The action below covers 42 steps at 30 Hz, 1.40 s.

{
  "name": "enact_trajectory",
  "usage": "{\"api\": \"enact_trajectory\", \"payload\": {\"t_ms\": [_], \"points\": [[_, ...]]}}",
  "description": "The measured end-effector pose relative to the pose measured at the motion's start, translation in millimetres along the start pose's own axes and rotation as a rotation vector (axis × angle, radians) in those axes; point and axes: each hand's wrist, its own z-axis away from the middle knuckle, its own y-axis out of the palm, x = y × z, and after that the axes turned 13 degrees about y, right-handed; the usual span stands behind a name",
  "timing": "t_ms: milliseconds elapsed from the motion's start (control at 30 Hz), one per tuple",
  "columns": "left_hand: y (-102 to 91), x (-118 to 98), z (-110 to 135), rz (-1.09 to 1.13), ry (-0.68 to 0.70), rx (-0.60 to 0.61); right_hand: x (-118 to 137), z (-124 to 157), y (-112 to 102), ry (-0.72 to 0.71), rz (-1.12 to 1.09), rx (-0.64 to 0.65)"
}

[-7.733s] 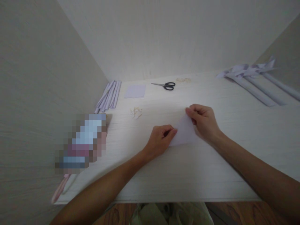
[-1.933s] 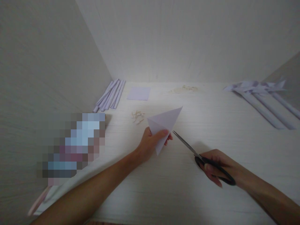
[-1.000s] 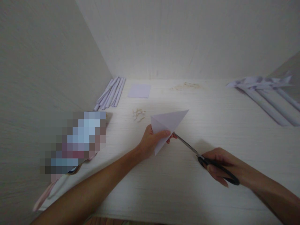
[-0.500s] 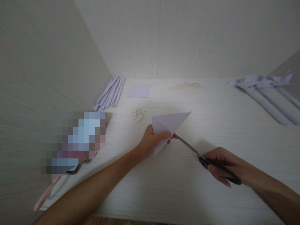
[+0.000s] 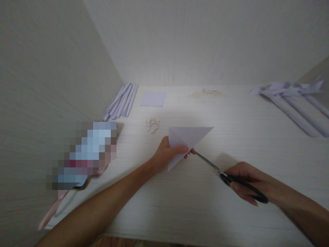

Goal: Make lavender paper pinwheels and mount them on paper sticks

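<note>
A folded triangle of white paper (image 5: pixel 190 134) is pinched in my left hand (image 5: pixel 166 154), thumb on top and fingers underneath, above the middle of the table. My right hand (image 5: pixel 244 178) is closed round the black handles of a pair of scissors (image 5: pixel 207 160). The blades point up and to the left, and their tips meet the paper's lower right edge near my left fingertips. I cannot tell whether the blades are cutting into the paper there.
On the white table (image 5: pixel 164 209), rolled paper tubes (image 5: pixel 123 103) lie at the back left beside a square paper (image 5: pixel 153 98). Small scraps (image 5: pixel 153 125) and more bits (image 5: pixel 210 92) lie farther in. Pinwheel-like paper pieces with long tubes (image 5: pixel 290 103) rest at right; a blurred-out phone-like object (image 5: pixel 87 154) at left.
The triangle's right corner has tipped down and shifted right, so its upper edge is now level. My right hand and the scissors have drifted slightly right.
</note>
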Motion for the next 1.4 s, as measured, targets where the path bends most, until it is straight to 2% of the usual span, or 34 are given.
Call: {"api": "enact_trajectory", "payload": {"t_ms": [267, 433, 733, 967, 1200, 1400], "points": [[1.8, 1.9, 1.4, -0.035, 0.018, -0.034, 2.5, 0.5, 2.0, 0.032, 0.016, -0.036], [6.1, 6.0, 4.4, -0.066, 0.069, -0.111, 3.7, -0.9, 5.4, 0.011, 0.039, -0.076], [12.9, 9.8, 6.9, -0.149, 0.052, -0.226, 11.2, 0.1, 8.7, 0.008, 0.088, -0.108], [12.9, 8.0, 8.1, -0.196, 0.053, -0.193, 9.6, -0.1, 8.0, -0.006, 0.072, -0.105], [14.0, 7.0, 8.7, -0.183, 0.038, -0.212, 15.1, 3.1, 12.0, 0.021, 0.052, -0.136], [14.7, 5.5, 8.8, -0.155, 0.052, -0.189, 11.0, 1.2, 9.6, 0.009, 0.074, -0.112]]}}
